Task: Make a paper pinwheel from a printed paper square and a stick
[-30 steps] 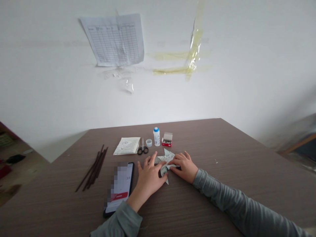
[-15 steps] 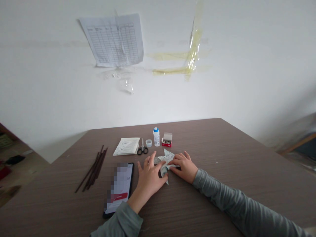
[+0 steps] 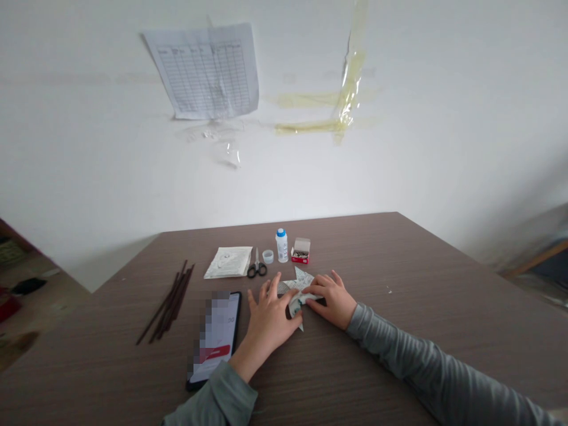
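A folded pinwheel of printed paper (image 3: 303, 277) lies on the table between my hands, its pointed blades sticking out at the top and bottom. My left hand (image 3: 270, 319) holds its left and lower side with thumb and index finger, the other fingers spread. From the right, my right hand (image 3: 333, 302) pinches the pinwheel near its middle with the fingertips. My fingers cover part of its centre and right side.
Behind the hands are a paper packet (image 3: 228, 262), scissors (image 3: 257, 269), a small clear cup (image 3: 268, 257), a white bottle with blue cap (image 3: 282, 247) and a red box of small metal pieces (image 3: 300, 254). Left are a phone (image 3: 217, 337) and several brown sticks (image 3: 171, 305).
Both hands stay nearly in place on the pinwheel. The curled paper between the fingertips has shifted slightly, showing more of a green mark. The view has moved very slightly.
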A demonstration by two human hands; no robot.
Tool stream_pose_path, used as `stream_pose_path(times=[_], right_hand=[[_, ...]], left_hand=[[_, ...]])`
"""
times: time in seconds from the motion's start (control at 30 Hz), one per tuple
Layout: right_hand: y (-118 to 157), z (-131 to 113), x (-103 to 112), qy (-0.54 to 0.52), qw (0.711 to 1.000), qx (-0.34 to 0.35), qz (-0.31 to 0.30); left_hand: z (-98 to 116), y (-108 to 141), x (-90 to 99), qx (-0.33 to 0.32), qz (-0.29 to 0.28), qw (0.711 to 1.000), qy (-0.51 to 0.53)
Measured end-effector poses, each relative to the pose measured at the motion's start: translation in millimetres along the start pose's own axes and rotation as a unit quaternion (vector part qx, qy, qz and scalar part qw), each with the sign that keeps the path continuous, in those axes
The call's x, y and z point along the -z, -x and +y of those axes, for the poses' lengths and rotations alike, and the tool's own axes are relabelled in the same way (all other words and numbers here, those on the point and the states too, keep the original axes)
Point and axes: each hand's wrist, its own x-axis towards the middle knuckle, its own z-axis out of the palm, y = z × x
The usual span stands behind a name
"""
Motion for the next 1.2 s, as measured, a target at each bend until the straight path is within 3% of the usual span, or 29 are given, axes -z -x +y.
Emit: stream_pose_path(times=[0.3,0.47,0.73,1.2], right_hand=[[0.8,-11.9,9.1,0.015,0.999,-0.011,-0.035],[0.8,-13.7,6.4,0.016,0.999,-0.027,-0.029],[1.6,-8.5,-0.2,0.02,1.0,0.003,-0.001],[1.8,-7.9,2.5,0.019,1.0,0.012,-0.009]], left_hand=[[-4.9,-2.8,-7.6,-0.009,0.029,1.0,-0.003],[-3.7,0.3,-5.2,-0.02,0.026,0.999,0.004],[-4.0,3.5,-3.3,-0.016,0.035,0.999,0.016],[0.1,5.4,1.4,-0.015,0.021,1.0,0.002]])
